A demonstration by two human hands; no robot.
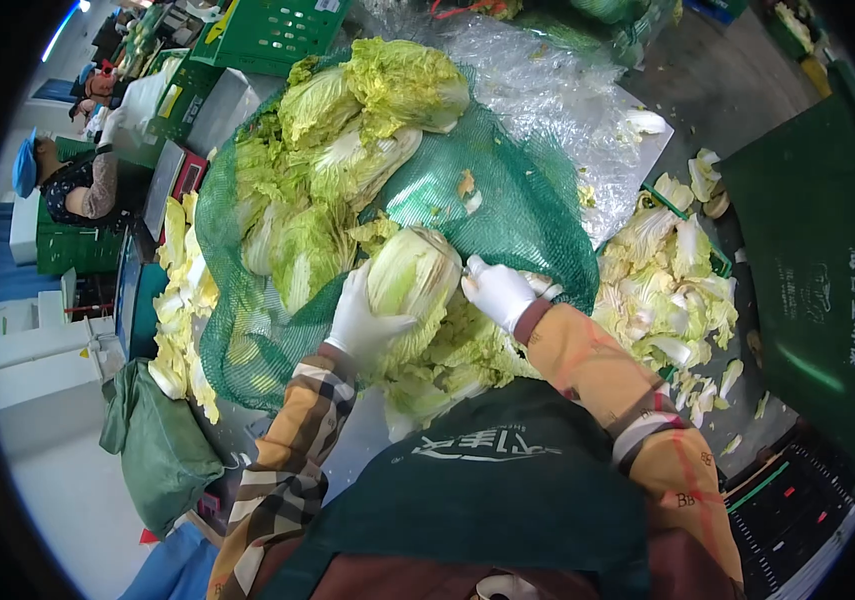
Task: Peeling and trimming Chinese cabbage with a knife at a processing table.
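A Chinese cabbage (pixel 414 279) with pale, wide ribs lies in front of me, its cut base facing away and to the right. My left hand (pixel 369 319), in a white glove, grips it from the left side. Close to the base, on the right, is my right hand (pixel 501 289), also gloved in white, with its fingers curled. Whether those fingers hold something small cannot be made out. More whole cabbages (pixel 352 142) are heaped beyond on a green mesh bag (pixel 502 180). Loose outer leaves (pixel 450 367) lie beneath the cabbage, near my apron.
Trimmed leaves (pixel 660 277) overfill a container at right, beside a large green bin (pixel 810 277). More leaves (pixel 183 300) line the left edge. Clear plastic film (pixel 540 82), a green crate (pixel 273 37), a scale (pixel 176 180) and a green sack (pixel 161 450) surround me. A co-worker (pixel 71 180) stands left.
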